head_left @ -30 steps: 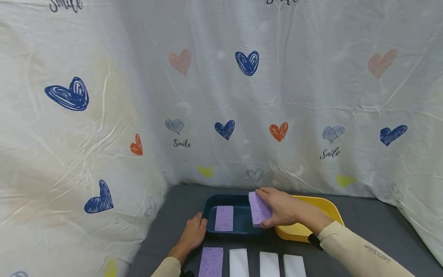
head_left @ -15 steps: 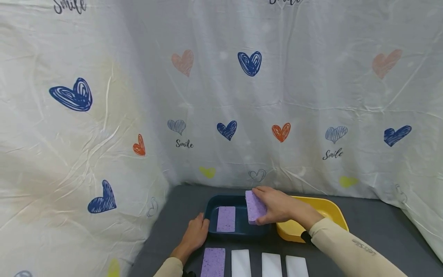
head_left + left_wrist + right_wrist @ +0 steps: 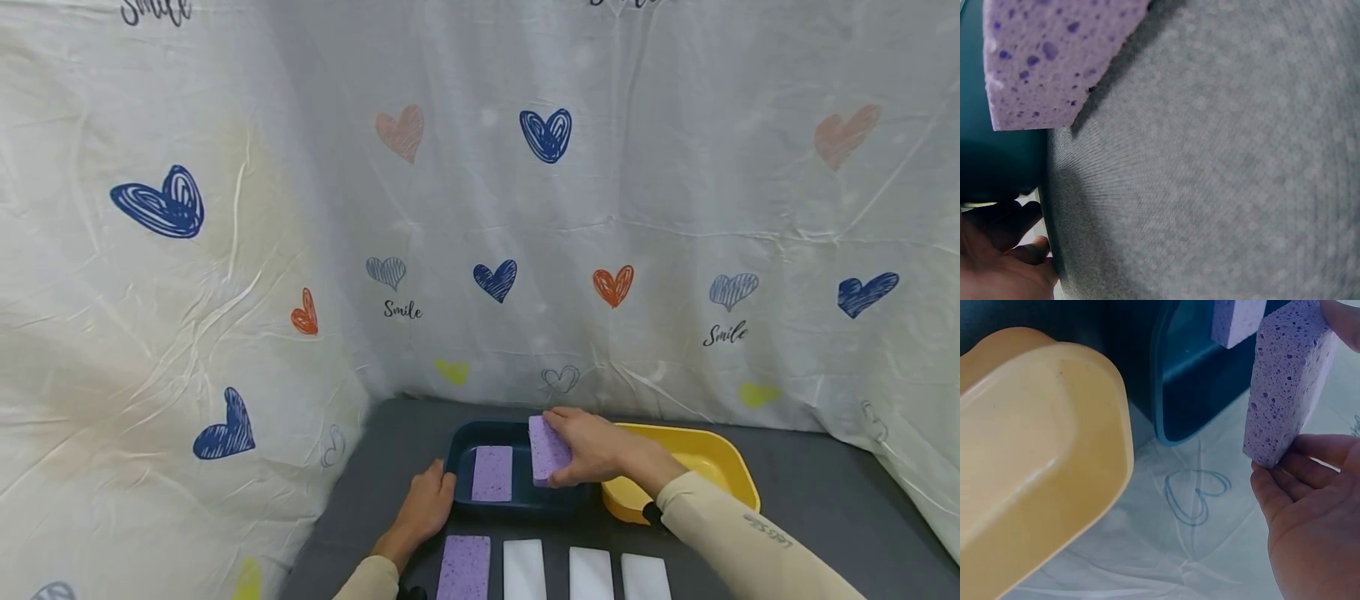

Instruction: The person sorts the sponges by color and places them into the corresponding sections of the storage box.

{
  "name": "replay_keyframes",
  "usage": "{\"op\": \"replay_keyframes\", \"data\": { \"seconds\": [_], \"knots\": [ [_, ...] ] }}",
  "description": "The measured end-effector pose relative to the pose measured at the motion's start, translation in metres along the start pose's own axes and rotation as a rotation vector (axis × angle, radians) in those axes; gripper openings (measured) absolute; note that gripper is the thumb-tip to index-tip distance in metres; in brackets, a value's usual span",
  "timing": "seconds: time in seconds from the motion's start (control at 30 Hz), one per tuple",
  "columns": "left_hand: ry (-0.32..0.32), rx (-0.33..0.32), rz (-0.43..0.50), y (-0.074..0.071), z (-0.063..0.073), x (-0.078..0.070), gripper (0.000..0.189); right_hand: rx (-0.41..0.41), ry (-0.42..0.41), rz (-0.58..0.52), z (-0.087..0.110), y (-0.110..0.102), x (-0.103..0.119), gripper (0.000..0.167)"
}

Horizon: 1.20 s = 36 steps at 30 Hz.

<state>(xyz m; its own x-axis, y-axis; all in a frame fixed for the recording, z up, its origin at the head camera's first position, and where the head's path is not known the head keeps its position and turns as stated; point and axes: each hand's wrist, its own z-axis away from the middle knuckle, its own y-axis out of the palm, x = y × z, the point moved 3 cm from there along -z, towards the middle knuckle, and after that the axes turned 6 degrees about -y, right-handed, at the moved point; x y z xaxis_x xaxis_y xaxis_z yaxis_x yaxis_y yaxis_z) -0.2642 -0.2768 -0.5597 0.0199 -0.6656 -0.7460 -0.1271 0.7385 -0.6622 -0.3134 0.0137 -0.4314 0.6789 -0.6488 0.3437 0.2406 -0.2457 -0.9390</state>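
By the right hand, at lower centre, a pitted purple sponge is pinched between thumb and fingers; the left hand is laid at the left edge of the teal tray, but whether that edge is gripped cannot be told. The pitted purple sponge has just been carried slightly leftward and is judged to be farther over the tray's right half. Above, a creased, heart-printed curtain is hung behind a grey table. At lower right a yellow tray is set beside the teal one, both smooth and round-cornered. Flat inside the teal tray a second sponge is laid; at the bottom edge a third sponge and three white blocks are lined up.
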Motion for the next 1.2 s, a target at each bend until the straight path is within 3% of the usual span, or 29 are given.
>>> {"op": "replay_keyframes", "data": {
  "seconds": [0.57, 1.2],
  "knots": [
    [0.017, -0.029, -0.021, 0.000, -0.001, 0.002, 0.019, 0.034, 0.046, -0.029, -0.014, 0.030, -0.008, 0.101],
    [0.009, -0.020, -0.021, 0.002, -0.001, 0.003, 0.018, 0.085, 0.094, 0.020, -0.028, 0.056, -0.013, 0.098]
  ]
}}
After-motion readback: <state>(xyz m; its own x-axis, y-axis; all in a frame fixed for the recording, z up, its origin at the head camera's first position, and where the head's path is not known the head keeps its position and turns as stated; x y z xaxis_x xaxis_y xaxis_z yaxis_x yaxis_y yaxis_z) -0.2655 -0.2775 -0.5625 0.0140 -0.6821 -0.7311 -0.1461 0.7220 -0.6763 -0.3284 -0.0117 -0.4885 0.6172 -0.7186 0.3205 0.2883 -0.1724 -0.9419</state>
